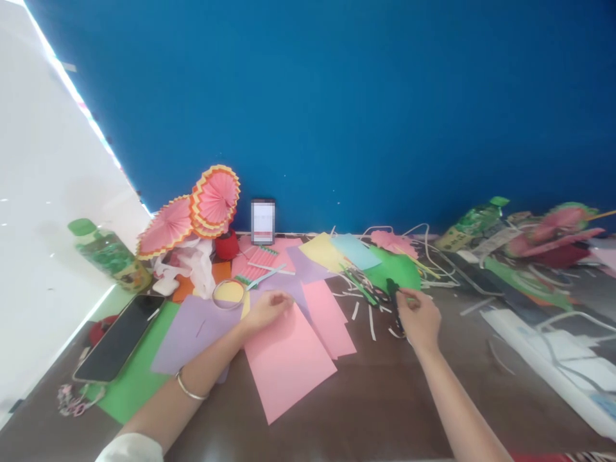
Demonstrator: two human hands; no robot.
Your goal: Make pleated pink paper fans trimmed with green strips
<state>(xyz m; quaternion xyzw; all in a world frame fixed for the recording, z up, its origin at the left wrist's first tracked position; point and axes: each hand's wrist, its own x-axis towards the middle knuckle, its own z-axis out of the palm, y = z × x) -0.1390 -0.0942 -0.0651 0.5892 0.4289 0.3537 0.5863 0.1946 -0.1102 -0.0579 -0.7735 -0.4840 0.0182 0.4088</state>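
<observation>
From where I stand, the large pink paper sheet (290, 366) lies flat on the dark wooden table (366, 410), in front of the person. The left hand (269, 309) rests over its far edge, fingers curled inward, a light touch that would probably keep it from sliding; whether they pinch the paper, I cannot tell. To the right of the sheet, the right hand (419, 319) has thumb and fingers pressed together on a slim black tool (394, 300), perhaps scissors, held near its upper end, which leaves the rest free. Left of the sheet's far edge sits a round tape roll (215, 296), within easy reach. Beyond the sheet, a small phone with a lit screen (263, 221) stands upright by the blue wall (337, 115), seemingly propped for viewing.
</observation>
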